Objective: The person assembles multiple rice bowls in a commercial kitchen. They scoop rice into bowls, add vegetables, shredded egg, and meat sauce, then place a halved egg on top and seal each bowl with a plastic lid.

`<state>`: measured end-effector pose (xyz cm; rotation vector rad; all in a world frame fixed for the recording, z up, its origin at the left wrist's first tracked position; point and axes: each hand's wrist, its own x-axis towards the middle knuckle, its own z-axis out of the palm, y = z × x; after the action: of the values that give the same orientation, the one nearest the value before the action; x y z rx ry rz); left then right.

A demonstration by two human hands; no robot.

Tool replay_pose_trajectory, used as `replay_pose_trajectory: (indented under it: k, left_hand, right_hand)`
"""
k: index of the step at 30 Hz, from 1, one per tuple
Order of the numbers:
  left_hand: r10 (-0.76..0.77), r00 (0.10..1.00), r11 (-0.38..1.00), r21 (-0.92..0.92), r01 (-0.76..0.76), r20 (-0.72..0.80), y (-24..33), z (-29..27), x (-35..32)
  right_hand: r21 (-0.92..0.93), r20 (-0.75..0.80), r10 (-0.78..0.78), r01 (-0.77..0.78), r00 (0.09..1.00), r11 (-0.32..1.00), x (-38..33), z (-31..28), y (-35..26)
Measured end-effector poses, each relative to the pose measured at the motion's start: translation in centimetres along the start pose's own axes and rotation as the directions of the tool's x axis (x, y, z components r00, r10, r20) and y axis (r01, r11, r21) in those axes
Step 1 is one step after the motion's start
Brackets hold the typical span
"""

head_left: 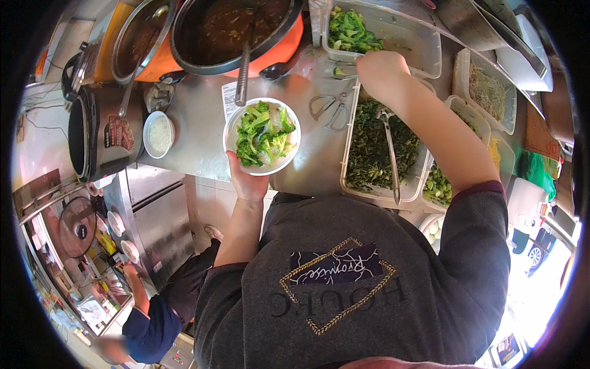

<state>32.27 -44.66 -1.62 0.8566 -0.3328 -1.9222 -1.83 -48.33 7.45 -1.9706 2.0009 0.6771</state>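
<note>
My left hand [249, 183] holds up a round white bowl [296, 136] from its near side, thumb at the rim. Bright green broccoli or leafy greens [261, 132] lie in the bowl over something pale and translucent. My right hand [381, 69] is closed on metal tongs [349, 75], mostly hidden under the hand; a small green piece [338, 72] shows at their tips. Just beyond that hand stands a clear plastic tub [424, 58] with the same greens [350, 31] in its left part. Scissors [330, 112] lie on the steel counter between the bowl and my right hand.
Two large pots [295, 24] [120, 72] of brown broth, with ladles, stand at the far left. A tub of dark chopped greens [375, 144] holds other tongs [391, 160]. More tubs, one with sprouts [488, 89], stand right. A co-worker [153, 320] is at lower left.
</note>
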Motion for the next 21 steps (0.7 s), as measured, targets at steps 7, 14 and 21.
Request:
replay_pose_trajectory:
  k: [7, 14, 21]
  left_hand:
    - [0.005, 0.999, 1.000, -0.023, -0.006, -0.032, 0.9, -0.8, -1.1]
    - [0.031, 0.999, 0.998, -0.047, -0.032, -0.036, 2.5, -0.5, -2.7]
    - [0.215, 0.972, 0.977, 0.026, -0.213, -0.095, 5.3, -2.8, -3.6]
  right_hand:
    - [0.301, -0.225, 0.129, -0.057, 0.966, 0.952, -3.8, -1.4, 1.8]
    - [0.207, -0.252, 0.469, -0.427, 0.846, 0.880, -4.9, 1.1, 9.7]
    - [0.097, -0.517, 0.389, -0.400, 0.762, 0.911, 0.1, 6.9, 7.9]
